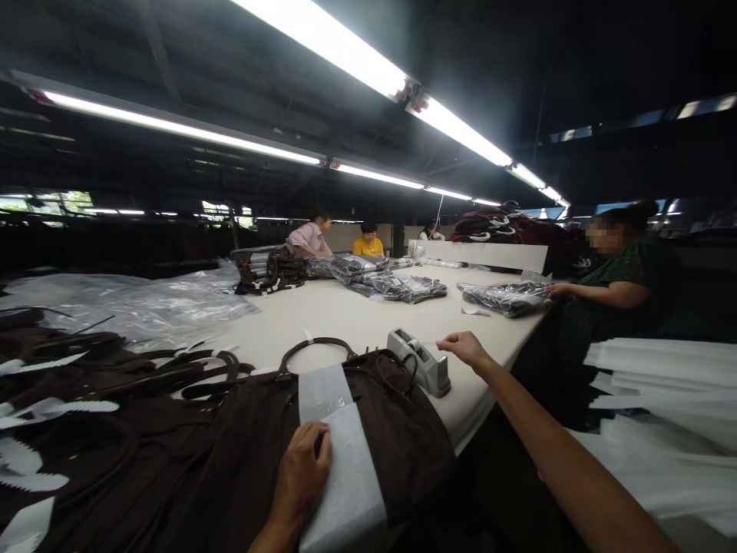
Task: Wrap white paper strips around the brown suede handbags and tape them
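A dark brown handbag (397, 430) lies at the table's near edge, its rounded handle (316, 342) pointing away from me. Across its middle runs a white wrapping strip (345, 468). My left hand (305, 465) presses on the strip's left edge with curled fingers; its fingertips are partly hidden. Just beyond the bag's right part stands a grey tape dispenser (420, 361). To its right, my right hand (467, 349) is pinched, with a faint line of clear tape running between the fingertips and the dispenser.
More brown bags (143, 453) with white-wrapped handles overlap at the left. Clear plastic bags (132, 303) are spread behind them. Bagged goods (408, 287) lie farther along the table. A co-worker (622, 269) at the right handles another package (507, 298). White sheets (668, 422) are stacked at lower right.
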